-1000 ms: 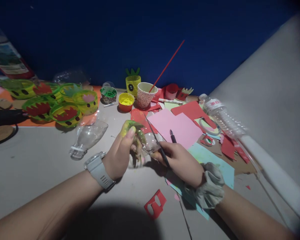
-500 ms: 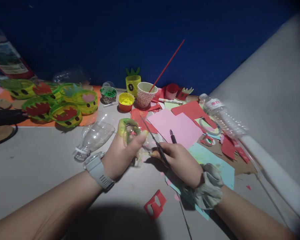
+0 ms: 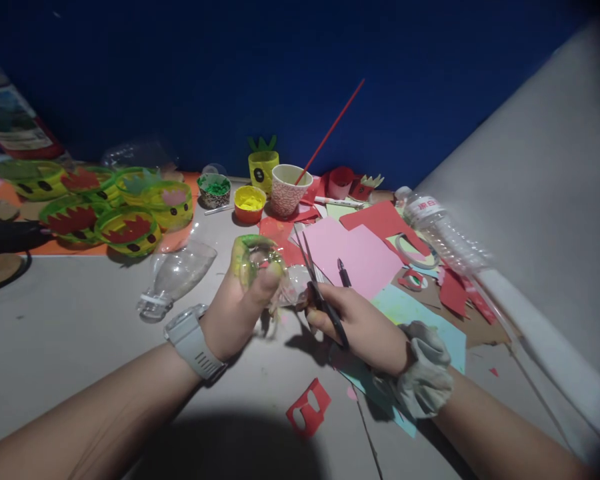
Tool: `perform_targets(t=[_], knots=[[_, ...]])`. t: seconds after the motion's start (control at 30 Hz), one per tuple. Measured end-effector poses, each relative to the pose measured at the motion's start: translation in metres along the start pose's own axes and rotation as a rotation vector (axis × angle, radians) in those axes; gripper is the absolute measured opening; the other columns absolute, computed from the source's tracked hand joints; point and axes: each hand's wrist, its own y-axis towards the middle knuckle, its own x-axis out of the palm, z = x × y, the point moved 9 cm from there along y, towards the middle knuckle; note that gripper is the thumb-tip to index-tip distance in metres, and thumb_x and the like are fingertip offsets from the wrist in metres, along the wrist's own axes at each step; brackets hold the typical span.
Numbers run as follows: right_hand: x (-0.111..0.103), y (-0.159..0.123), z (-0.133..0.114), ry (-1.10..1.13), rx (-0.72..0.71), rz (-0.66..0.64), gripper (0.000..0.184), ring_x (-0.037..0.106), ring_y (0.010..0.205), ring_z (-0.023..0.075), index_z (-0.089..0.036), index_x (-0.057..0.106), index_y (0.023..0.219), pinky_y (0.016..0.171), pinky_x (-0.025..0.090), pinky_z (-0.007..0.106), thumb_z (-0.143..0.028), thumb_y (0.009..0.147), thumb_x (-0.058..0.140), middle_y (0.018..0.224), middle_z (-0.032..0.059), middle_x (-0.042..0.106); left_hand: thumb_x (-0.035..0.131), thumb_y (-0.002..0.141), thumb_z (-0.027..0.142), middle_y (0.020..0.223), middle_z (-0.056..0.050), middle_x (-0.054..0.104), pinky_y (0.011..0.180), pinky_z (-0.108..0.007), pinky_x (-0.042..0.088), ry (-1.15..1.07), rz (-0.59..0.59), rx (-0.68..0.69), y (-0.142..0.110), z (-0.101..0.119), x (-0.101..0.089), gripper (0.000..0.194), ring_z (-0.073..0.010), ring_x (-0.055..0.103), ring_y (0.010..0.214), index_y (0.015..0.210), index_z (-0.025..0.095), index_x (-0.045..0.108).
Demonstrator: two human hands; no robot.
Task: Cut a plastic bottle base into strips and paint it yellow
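Observation:
My left hand (image 3: pixel 243 293), its fingers stained green and yellow, is closed around a clear plastic bottle piece (image 3: pixel 294 285) whose lower part my fingers partly hide. To the right of it, my right hand (image 3: pixel 353 317) grips black-handled scissors (image 3: pixel 314 273). Their blades stand slightly apart and point up and away, beside the right edge of the plastic. A cut-off clear bottle top (image 3: pixel 177 273) lies on its side left of my left hand. Just beyond my right hand, a black pen (image 3: pixel 343 272) rests on pink paper (image 3: pixel 367 257).
Painted yellow-green cups (image 3: pixel 130 230) stand on orange paper at the left. Small tubs of green paint (image 3: pixel 214 189) and yellow paint (image 3: pixel 250 202) sit near a patterned paper cup (image 3: pixel 289 190) holding a red stick. A clear bottle (image 3: pixel 445 230) lies at right. Red paper scrap (image 3: pixel 309 408) lies in front.
The scissor blades have parted, having been together before. My right hand has turned slightly, and the clear plastic in my left hand now shows more toward the scissors.

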Motion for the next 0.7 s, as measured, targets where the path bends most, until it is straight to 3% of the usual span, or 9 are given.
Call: perform_targets(t=[0.13,0.27,0.43,0.7], knots=[[0.003,-0.001,-0.001,-0.004,0.006,-0.047,0.035,0.053,0.065,0.0103,-0.018,0.052,0.087,0.060,0.038,0.022,-0.053,0.085,0.055,0.072,-0.0026,0.056,0.066,0.076,0.053,0.082,0.001,0.055,0.065,-0.024,0.047,0.182,-0.060,0.162,-0.005,0.015,0.007,0.048,-0.0117,0.055,0.070,0.104,0.021,0.042],[0.009,-0.002,0.003,0.089,0.032,-0.100,0.034,0.055,0.063,0.0100,-0.018,0.052,0.089,0.060,0.041,0.022,-0.052,0.086,0.054,0.071,-0.0027,0.056,0.063,0.079,0.053,0.085,0.001,0.053,0.067,-0.024,0.048,0.271,-0.119,0.164,-0.007,0.014,0.013,0.047,-0.0111,0.055,0.073,0.104,0.022,0.038],[0.008,-0.001,0.005,0.139,0.010,-0.049,0.039,0.048,0.061,0.0087,-0.017,0.050,0.083,0.057,0.038,0.022,-0.055,0.086,0.050,0.069,-0.0025,0.050,0.058,0.080,0.059,0.074,0.004,0.045,0.054,-0.024,0.041,0.314,-0.164,0.163,-0.007,0.013,0.018,0.044,-0.0092,0.045,0.058,0.092,0.021,0.040],[0.007,0.001,0.010,0.174,0.084,0.031,0.041,0.050,0.053,0.0080,-0.017,0.046,0.074,0.053,0.035,0.022,-0.055,0.085,0.052,0.060,-0.0045,0.042,0.049,0.084,0.062,0.072,0.001,0.049,0.063,-0.027,0.044,0.282,-0.135,0.189,-0.005,0.015,0.015,0.043,-0.0120,0.049,0.064,0.082,0.019,0.048]])
